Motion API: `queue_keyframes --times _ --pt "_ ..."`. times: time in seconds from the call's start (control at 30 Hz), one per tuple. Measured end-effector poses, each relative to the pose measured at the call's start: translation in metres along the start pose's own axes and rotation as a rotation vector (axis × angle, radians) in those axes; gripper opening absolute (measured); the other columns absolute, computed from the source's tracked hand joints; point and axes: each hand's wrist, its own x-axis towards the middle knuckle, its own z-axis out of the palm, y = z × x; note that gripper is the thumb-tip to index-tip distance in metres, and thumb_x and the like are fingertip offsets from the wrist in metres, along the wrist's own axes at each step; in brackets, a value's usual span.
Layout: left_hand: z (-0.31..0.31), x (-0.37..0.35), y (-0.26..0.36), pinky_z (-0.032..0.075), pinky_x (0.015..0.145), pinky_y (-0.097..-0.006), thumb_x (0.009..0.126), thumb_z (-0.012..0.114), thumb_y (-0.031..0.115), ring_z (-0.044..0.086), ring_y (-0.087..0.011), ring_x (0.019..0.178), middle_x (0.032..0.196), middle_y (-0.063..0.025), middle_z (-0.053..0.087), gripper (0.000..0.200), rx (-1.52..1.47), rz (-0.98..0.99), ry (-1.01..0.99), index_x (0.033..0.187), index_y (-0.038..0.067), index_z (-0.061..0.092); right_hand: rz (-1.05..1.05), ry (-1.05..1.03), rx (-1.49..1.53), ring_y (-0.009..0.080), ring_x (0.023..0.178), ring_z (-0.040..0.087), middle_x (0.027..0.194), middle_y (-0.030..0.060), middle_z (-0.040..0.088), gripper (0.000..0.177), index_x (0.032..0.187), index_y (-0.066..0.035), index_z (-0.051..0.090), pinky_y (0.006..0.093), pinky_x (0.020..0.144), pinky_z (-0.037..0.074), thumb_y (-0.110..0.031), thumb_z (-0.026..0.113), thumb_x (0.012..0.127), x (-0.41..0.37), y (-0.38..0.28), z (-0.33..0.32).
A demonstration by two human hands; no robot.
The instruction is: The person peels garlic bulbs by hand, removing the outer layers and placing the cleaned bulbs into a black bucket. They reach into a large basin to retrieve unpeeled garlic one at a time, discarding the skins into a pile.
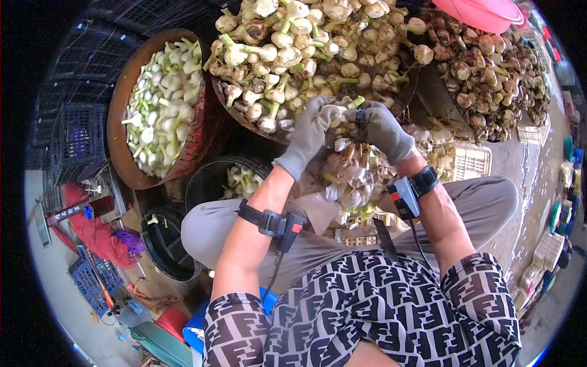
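My left hand (309, 136), in a grey glove, is closed around a garlic bulb (333, 114) above the near edge of a heaped basin. My right hand (386, 129), gloved the same way, meets it from the right with curled fingers. A small dark object (354, 115) shows at the right fingertips, too small and covered to name. Dirty garlic bulbs with cut stems (287, 58) fill the wide basin just beyond both hands. Below them, loose garlic skins (351, 174) lie piled between my knees.
To the left stands a rusty metal drum (116, 122) of cleaned white garlic. A black tub (199, 177) with some bulbs is by my left knee, with another dark bucket (153, 244) nearby. Unpeeled garlic (489, 73) is heaped at the right, under a pink basin (483, 15).
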Motion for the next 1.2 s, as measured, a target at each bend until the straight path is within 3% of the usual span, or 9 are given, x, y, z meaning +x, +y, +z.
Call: queue_keyframes --times 0.2,0.33,0.57,0.63,0.8,0.9,0.97,1.13,1.2 --pt "0.001 -0.001 0.018 0.046 0.064 -0.0241 0.091 0.042 0.035 0.057 -0.0118 0.073 0.086 -0.0065 0.061 0.038 -0.633 -0.406 0.079 0.1 0.001 0.054 0.74 0.131 0.411 0.0146 0.079 0.059 0.085 0.0033 0.064 0.02 0.096 0.0 0.062 0.026 0.074 0.047 0.0 0.059 0.076 0.005 -0.03 0.017" --pt "-0.009 -0.003 0.033 0.047 0.067 -0.0238 0.088 0.051 0.038 0.057 -0.0116 0.077 0.088 -0.0058 0.061 0.04 -0.722 -0.629 0.025 0.102 0.001 0.053 0.317 0.171 -0.013 0.0163 0.084 0.058 0.094 0.0047 0.062 0.025 0.099 0.0 0.061 0.0251 0.076 0.045 0.0 0.061 0.074 0.0 -0.006 0.026" --pt "0.002 0.0 0.009 0.046 0.073 -0.0223 0.089 0.049 0.025 0.057 -0.0108 0.083 0.093 -0.0077 0.061 0.029 -0.168 -0.025 0.238 0.101 0.0 0.057 0.54 0.185 0.669 0.0148 0.083 0.057 0.092 0.0025 0.061 0.025 0.1 -0.003 0.061 0.0249 0.077 0.044 0.0 0.06 0.075 -0.001 -0.033 0.024" --pt "-0.009 0.002 0.014 0.046 0.074 -0.0232 0.09 0.045 0.028 0.057 -0.0116 0.084 0.094 -0.0073 0.061 0.031 -0.478 -0.435 0.202 0.099 0.001 0.058 0.457 0.138 0.933 0.0137 0.079 0.058 0.088 0.0013 0.061 0.023 0.098 -0.003 0.062 0.0247 0.076 0.045 0.0 0.06 0.075 -0.006 -0.036 0.021" --pt "-0.021 0.001 0.015 0.044 0.083 -0.0259 0.091 0.04 0.036 0.056 -0.0158 0.095 0.102 -0.0089 0.061 0.043 -0.273 -0.381 0.19 0.108 0.001 0.057 0.109 0.068 0.062 0.0156 0.078 0.059 0.087 0.0046 0.063 0.022 0.095 0.0 0.059 0.0231 0.072 0.046 0.003 0.058 0.073 -0.013 -0.041 0.013" --pt "-0.032 0.008 0.033 0.043 0.084 -0.0262 0.091 0.042 0.033 0.055 -0.0164 0.097 0.105 -0.0105 0.059 0.042 -0.261 -0.39 0.323 0.112 -0.001 0.054 0.362 0.21 0.673 0.0152 0.077 0.059 0.086 0.0044 0.063 0.024 0.095 0.0 0.06 0.0241 0.071 0.046 0.002 0.057 0.072 -0.012 -0.036 0.022" --pt "-0.036 0.014 0.026 0.04 0.046 -0.0193 0.086 0.055 0.027 0.051 -0.0062 0.054 0.072 -0.0024 0.06 0.024 -0.282 -0.358 0.38 0.092 0.005 0.062 0.526 0.243 0.708 0.0149 0.077 0.058 0.087 0.0046 0.063 0.025 0.096 0.0 0.06 0.0245 0.071 0.046 0.001 0.056 0.072 -0.009 -0.035 0.026" --pt "-0.031 0.011 0.026 0.035 0.039 -0.0179 0.083 0.059 0.013 0.047 -0.0042 0.05 0.077 -0.0012 0.061 0.014 -0.293 -0.388 0.266 0.093 0.003 0.06 0.592 0.185 1.075 0.0125 0.076 0.057 0.088 0.0038 0.063 0.027 0.099 -0.002 0.06 0.0236 0.071 0.045 0.003 0.055 0.073 -0.018 -0.024 0.019" --pt "-0.036 0.006 0.038 0.039 0.042 -0.0184 0.083 0.059 0.01 0.048 -0.0049 0.05 0.078 0.0009 0.061 0.012 -0.461 -0.484 0.255 0.093 0.004 0.061 0.239 0.245 0.181 0.0114 0.074 0.057 0.086 0.0045 0.064 0.02 0.093 0.001 0.06 0.0236 0.068 0.046 -0.002 0.061 0.074 -0.032 -0.025 0.009"
